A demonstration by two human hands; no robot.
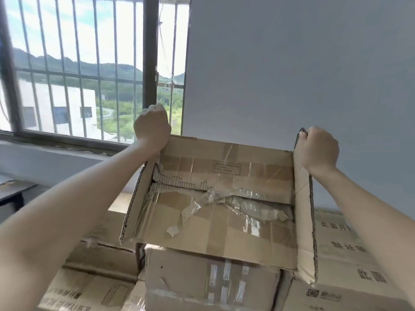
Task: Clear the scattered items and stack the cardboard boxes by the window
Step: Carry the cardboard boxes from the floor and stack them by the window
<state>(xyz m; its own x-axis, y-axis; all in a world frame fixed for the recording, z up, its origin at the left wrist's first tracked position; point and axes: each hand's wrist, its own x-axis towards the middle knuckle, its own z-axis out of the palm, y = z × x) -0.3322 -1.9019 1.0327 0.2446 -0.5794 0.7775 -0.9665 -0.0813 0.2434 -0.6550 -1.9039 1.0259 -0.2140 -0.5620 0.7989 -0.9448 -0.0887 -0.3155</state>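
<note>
Cardboard: an open box (224, 223) is held between both grips, its torn, taped inside facing the camera. The left grip (152, 127) is curled round the box's left flap, the right grip (318, 149) round the right flap. Stacked boxes (211, 279) lie below both grips. A barred window (78, 75) stands beyond the left grip.

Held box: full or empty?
Empty. The held box is tipped with its open side toward the camera, and only its bare, taped bottom shows inside.
</note>
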